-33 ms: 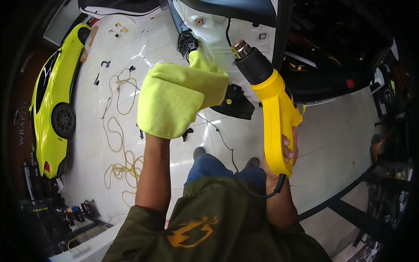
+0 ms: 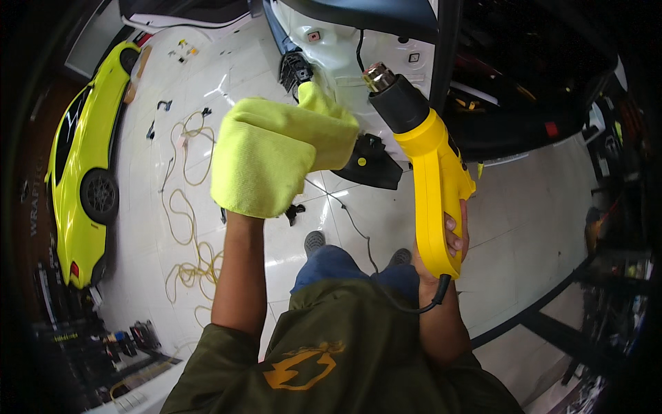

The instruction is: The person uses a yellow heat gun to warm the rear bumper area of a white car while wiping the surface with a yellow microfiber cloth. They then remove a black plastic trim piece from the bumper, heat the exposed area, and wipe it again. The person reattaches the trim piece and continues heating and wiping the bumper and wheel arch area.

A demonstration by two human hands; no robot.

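A yellow-green microfibre cloth [image 2: 265,155] drapes over my left hand and covers its fingers; only the wrist and my left forearm [image 2: 240,276] show. One corner of the cloth reaches up toward the black fitting [image 2: 296,67] at the pale car body's edge. My right hand [image 2: 452,238] is wrapped round the handle of a yellow heat gun [image 2: 431,172], held upright. Its metal nozzle [image 2: 378,77] points up and left toward the pale car body [image 2: 341,52], apart from the cloth. The heat gun's dark cord [image 2: 434,303] hangs from the handle's base.
A dark trim panel [image 2: 369,162] sits beyond the cloth. Yellow cord [image 2: 196,272] lies in loops on the white tiled floor, among small black parts [image 2: 163,105]. At far left stands a lime-green car [image 2: 83,152]. Dark bars [image 2: 552,331] cross the lower right.
My left hand and the cloth have shifted slightly to the left. The heat gun has barely moved, a touch to the left.
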